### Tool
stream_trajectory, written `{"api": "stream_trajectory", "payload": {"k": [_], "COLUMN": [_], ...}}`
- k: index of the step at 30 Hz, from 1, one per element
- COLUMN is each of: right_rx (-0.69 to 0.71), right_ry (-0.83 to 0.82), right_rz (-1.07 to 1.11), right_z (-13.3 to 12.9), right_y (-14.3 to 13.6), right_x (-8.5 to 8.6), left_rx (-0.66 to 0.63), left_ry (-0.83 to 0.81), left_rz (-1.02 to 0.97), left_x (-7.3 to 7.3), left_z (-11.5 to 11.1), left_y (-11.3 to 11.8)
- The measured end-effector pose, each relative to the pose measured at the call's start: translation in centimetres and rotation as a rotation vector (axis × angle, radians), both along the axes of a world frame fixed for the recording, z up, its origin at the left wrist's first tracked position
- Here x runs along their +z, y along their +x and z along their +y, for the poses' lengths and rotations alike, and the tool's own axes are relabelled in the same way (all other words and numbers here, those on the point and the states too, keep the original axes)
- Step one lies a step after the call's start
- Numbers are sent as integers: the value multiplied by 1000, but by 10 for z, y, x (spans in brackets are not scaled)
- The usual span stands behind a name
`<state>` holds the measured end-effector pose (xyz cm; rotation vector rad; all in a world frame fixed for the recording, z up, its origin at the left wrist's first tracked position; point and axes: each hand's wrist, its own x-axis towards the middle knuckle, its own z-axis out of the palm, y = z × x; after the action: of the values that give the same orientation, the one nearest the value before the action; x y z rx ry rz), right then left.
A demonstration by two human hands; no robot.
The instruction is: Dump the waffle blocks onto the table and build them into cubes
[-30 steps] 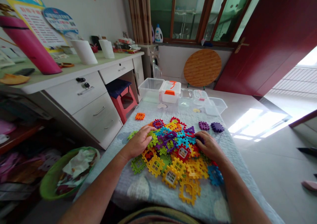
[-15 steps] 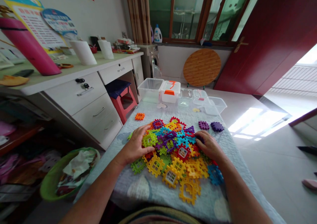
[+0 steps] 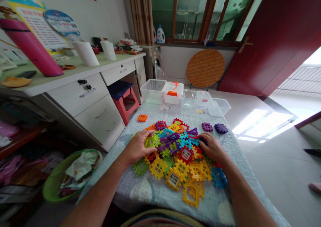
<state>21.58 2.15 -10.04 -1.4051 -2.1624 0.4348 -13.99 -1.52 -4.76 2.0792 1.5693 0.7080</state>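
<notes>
So I'm seeing the lime-green piece (image 3: 152, 141) at 11 o'clock in the pile on the tabletop (image 3: 142, 191), left hand (image 3: 136, 148) with thumb and fingers apart around it; can't tell if my right hand (image 3: 213, 147), at 1, is clamped on the dark purple piece (image 3: 203, 140). They look like light, stiffish, kinda slick plastic, so I'd pinch opposite notched edges, not the thin bars.

In the head view, my curled right hand (image 3: 210, 144) hides most of the dark purple plastic piece (image 3: 203, 140) beneath its fingers. Overlapping toothed tiles cover much of the solid green plastic panel (image 3: 168, 163), and the picture's right edge cuts off the dark red door (image 3: 265, 43).
</notes>
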Motion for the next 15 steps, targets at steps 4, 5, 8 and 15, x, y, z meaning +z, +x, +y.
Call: {"api": "stream_trajectory", "payload": {"k": [4, 5, 8, 15], "right_rx": [0, 2, 7, -2], "right_ry": [3, 2, 0, 0], "right_rz": [4, 3, 1, 2], "right_z": [0, 0, 0, 0], "right_y": [0, 0, 0, -1], "right_x": [1, 1, 0, 2], "left_rx": [1, 3, 9, -49], "left_ry": [36, 37, 21, -86], "left_rz": [24, 35, 66, 18], "left_x": [0, 0, -3, 0], "left_z": [5, 7, 11, 8], "left_y": [3, 4, 8, 2]}}
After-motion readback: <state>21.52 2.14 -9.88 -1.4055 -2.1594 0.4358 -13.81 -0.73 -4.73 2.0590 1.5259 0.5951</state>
